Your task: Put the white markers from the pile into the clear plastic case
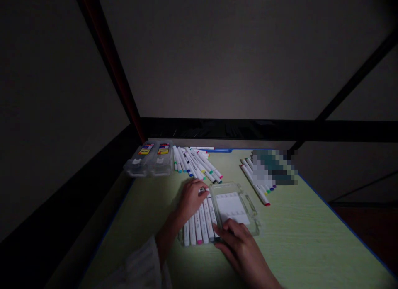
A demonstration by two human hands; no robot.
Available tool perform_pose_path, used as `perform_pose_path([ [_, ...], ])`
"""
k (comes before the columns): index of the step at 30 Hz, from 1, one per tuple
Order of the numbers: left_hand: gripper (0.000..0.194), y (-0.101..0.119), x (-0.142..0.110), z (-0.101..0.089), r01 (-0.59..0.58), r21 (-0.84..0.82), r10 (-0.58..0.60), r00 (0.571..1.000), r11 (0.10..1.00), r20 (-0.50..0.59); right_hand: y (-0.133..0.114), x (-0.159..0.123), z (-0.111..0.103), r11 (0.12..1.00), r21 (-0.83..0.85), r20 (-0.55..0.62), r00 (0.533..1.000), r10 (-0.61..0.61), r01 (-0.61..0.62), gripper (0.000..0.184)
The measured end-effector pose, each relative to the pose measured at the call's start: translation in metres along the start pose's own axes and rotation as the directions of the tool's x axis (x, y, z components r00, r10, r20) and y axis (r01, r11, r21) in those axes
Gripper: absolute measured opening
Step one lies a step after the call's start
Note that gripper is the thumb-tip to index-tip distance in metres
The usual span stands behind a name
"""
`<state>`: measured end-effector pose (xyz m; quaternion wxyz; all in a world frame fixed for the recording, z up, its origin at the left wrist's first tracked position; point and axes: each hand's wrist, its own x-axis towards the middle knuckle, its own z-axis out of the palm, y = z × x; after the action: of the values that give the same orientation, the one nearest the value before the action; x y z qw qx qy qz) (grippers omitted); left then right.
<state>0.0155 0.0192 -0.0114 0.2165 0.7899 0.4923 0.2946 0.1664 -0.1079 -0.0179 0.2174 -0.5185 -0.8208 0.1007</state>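
A clear plastic case [258, 227] lies unfolded on the table, with a row of white markers [199, 229] side by side in its left half. My left hand [191, 200] bends over the far ends of the row, its thumb and fingers closed at the top of a marker [211, 210] on the row's right side. At the near end of that row, my right hand [239, 249] has its index finger and thumb around a marker's end, close to the case's middle edge. The fingertips partly cover the marker ends. A white sheet [231, 208] shows in the case's right half.
Two closed clear cases [147, 164] with coloured labels stand at the far left. Loose markers [195, 162] are heaped at the back. More markers [256, 183] lie at the right, partly behind a pixelated patch. The green tabletop [311, 239] has a blue edge.
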Motion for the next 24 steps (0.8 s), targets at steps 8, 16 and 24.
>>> perform_pose_path([
  [8,0.009,0.000,-0.001,0.000,-0.013,0.013,0.013,1.000,1.000,-0.005,0.000,0.001,0.001,0.998,0.055,0.032,0.999,0.038,-0.040,0.033],
  [16,0.009,-0.001,0.000,0.000,-0.029,0.003,0.029,0.999,1.000,-0.015,-0.004,0.004,-0.002,0.985,0.132,0.098,0.990,0.098,-0.110,0.033],
  [24,0.011,-0.002,-0.002,-0.001,-0.031,-0.022,0.031,1.000,0.999,-0.004,-0.006,0.009,-0.017,0.942,0.274,0.195,0.970,0.143,-0.194,0.035],
])
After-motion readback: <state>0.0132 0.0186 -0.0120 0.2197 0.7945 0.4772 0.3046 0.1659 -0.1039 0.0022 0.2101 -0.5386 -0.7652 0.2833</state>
